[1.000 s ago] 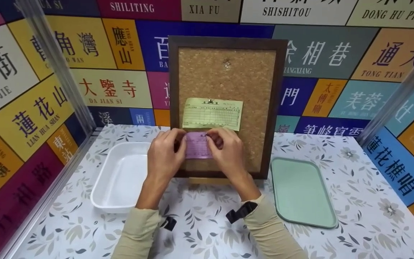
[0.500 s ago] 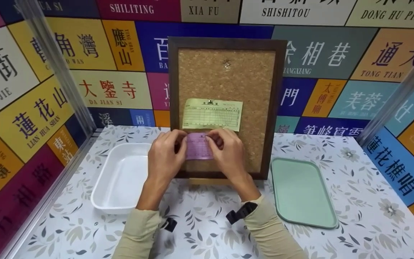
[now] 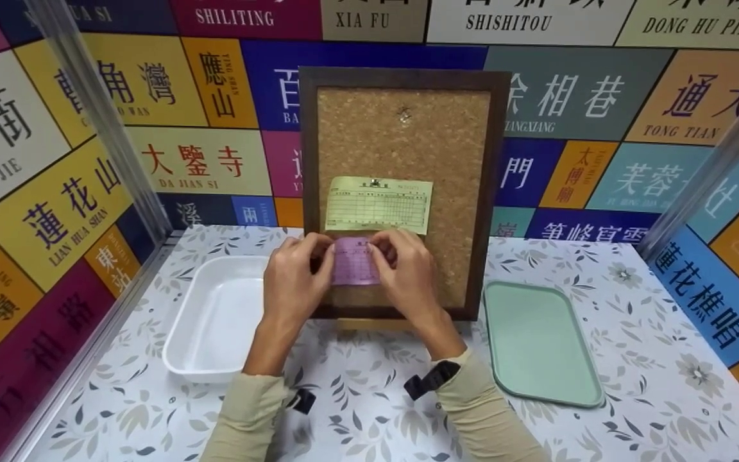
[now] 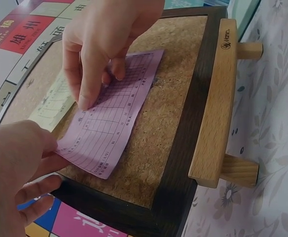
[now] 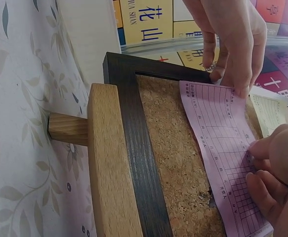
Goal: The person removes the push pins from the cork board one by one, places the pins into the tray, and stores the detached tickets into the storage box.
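Note:
A pink printed receipt slip (image 3: 353, 262) lies against the lower part of a dark-framed cork board (image 3: 446, 160). My left hand (image 3: 296, 273) pinches its upper left corner; the left wrist view shows thumb and forefinger at that corner. My right hand (image 3: 408, 269) pinches at the middle of the slip's top edge, fingertips close together. Whether a small pin sits between those fingertips is hidden. The slip's right part is behind the right hand in the head view. Just above, a pale yellow receipt slip (image 3: 379, 208) is fixed to the cork by a small dark fastener at its top.
A wooden stand (image 5: 109, 163) holds the board's lower edge. Left of it is a white deep tray (image 3: 180, 327); right of it, a green shallow tray (image 3: 543, 340). The floral tablecloth (image 3: 369, 410) covers the table, and sign-covered walls stand behind.
Both hands and the pink slip hold almost the same place at the board. Only a very slight shift of the view shows.

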Demonstrator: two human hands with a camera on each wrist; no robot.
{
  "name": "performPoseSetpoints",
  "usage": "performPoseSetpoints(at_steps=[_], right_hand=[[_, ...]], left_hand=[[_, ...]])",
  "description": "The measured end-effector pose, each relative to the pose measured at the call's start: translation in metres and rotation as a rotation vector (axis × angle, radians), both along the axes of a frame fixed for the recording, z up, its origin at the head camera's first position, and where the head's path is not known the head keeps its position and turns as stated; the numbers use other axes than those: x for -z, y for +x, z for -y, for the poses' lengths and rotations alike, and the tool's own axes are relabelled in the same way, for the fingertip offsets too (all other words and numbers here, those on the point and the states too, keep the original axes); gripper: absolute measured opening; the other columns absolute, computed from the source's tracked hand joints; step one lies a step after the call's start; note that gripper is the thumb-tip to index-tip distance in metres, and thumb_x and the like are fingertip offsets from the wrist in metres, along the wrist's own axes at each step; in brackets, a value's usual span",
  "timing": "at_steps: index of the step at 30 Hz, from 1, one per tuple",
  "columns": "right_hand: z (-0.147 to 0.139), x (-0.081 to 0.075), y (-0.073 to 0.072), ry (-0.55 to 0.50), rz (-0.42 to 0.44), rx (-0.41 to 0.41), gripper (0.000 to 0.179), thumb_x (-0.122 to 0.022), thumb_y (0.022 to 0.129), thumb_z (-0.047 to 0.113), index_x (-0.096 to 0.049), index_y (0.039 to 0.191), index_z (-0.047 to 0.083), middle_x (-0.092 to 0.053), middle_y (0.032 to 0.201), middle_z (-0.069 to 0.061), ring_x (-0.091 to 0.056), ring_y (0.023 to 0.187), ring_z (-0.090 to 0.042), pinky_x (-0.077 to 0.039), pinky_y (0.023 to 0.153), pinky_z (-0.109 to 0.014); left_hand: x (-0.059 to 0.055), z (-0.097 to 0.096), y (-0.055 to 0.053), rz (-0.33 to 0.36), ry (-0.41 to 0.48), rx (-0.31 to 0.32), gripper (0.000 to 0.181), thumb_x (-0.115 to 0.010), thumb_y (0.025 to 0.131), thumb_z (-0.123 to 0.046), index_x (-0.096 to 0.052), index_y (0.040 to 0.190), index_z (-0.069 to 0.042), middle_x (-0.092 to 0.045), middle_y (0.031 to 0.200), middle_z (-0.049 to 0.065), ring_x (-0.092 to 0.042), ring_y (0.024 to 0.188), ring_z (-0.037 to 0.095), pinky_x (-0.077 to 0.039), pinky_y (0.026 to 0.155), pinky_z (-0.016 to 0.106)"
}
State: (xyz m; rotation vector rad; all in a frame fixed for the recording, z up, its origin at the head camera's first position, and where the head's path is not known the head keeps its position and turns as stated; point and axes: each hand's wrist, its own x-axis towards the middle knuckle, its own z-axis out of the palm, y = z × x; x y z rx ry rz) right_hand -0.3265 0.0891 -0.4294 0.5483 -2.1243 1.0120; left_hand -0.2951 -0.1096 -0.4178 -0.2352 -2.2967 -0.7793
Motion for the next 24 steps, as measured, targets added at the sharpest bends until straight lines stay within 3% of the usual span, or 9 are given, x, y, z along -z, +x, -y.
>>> performPoseSetpoints(at_steps=[10, 24], right_hand=[[-0.0015, 0.0, 0.0021, 0.056, -0.005, -0.002, 0.004, -0.078, 0.1, 0.016, -0.076, 0.099, 0.013, -0.066, 0.088, 0.0, -0.059, 0.085, -0.016, -0.05, 0.074, -0.03], [-0.0021, -0.001, 0.0046, 0.098, 0.037, 0.009, 0.004, -0.074, 0.103, 0.02, -0.074, 0.103, 0.015, -0.066, 0.094, 0.002, -0.06, 0.092, -0.015, -0.053, 0.076, -0.03]], left_hand=[[0.0007, 0.0024, -0.0009, -0.032, -0.054, 0.011, 0.013, -0.073, 0.099, -0.025, -0.08, 0.106, -0.016, -0.079, 0.089, 0.001, -0.071, 0.089, 0.026, -0.056, 0.081, 0.045], [-0.0025, 0.0046, 0.0012, 0.058, 0.004, 0.014, 0.013, -0.075, 0.098, -0.022, -0.08, 0.108, -0.016, -0.08, 0.093, 0.002, -0.07, 0.083, 0.02, -0.061, 0.078, 0.038]])
